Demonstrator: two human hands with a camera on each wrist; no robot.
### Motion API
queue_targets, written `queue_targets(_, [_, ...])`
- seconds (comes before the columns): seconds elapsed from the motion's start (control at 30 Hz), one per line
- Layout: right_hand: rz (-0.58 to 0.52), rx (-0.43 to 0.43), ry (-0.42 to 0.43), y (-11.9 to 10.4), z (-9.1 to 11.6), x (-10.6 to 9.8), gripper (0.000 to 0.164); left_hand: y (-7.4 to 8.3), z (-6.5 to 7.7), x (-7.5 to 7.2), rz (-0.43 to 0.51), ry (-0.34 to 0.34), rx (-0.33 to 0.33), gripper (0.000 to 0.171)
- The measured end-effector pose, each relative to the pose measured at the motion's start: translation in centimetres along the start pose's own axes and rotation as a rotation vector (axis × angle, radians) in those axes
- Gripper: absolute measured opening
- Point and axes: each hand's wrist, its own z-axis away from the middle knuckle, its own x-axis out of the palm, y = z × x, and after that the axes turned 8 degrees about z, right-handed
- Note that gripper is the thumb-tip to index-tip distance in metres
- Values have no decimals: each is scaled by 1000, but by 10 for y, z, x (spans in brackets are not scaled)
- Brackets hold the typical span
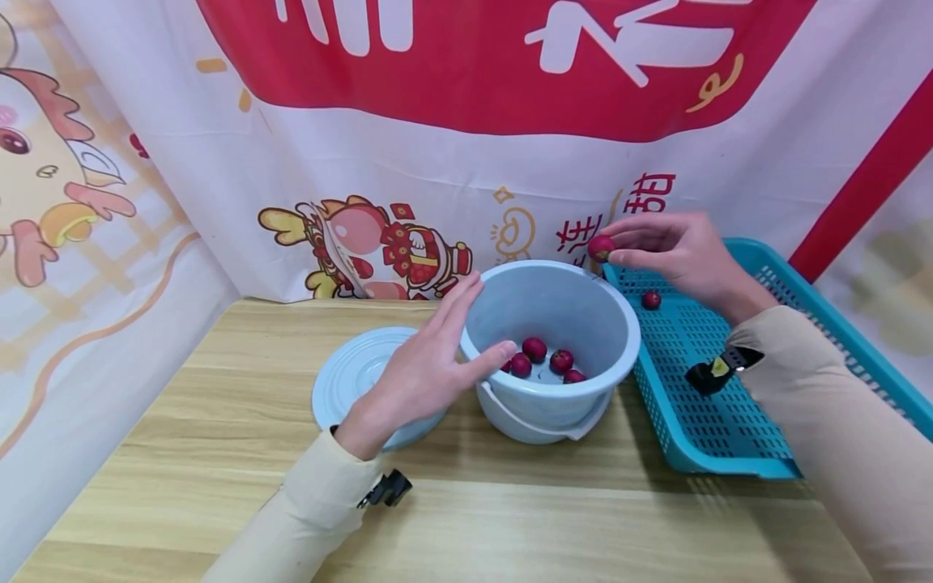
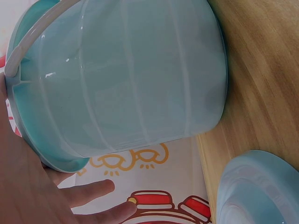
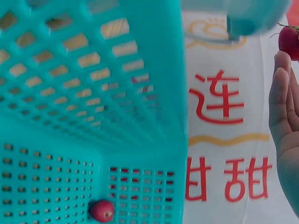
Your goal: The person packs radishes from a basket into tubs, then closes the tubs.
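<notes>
A small round red radish (image 1: 601, 248) is pinched between the thumb and fingertips of my right hand (image 1: 666, 243), just above the far right of the bucket's rim. In the right wrist view, thin strands show at the top of the held radish (image 3: 289, 43). The pale blue bucket (image 1: 554, 304) stands upright, with several radishes (image 1: 534, 350) at its bottom. My left hand (image 1: 430, 364) lies along the bucket's left rim, fingers straight and thumb over the edge. In the left wrist view, the bucket's side (image 2: 126, 79) fills much of the picture.
Right of the bucket, a teal perforated basket (image 1: 678, 437) holds one radish (image 1: 651, 300) near its far end. The pale blue lid (image 1: 342, 376) lies on the wooden table (image 1: 182, 437), partly behind my left hand. A printed curtain (image 1: 408, 162) hangs along the back edge.
</notes>
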Motion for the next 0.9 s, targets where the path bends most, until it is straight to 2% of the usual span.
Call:
queue_targets(0.3, [-19,-134,-67,-21,-5,19,39,1,0,-1,-2,-1,-2,95])
queue_targets(0.4, [8,-165,-106,-27,-5,26,38,1,0,-1,1,-4,-6,95])
queue_targets(0.67, [137,-183,-221,-39,-2,39,39,1,0,-1,-2,-9,-10,96])
queue_targets(0.9, [210,-231,-233,-38,2,49,39,1,0,-1,0,-9,-5,96])
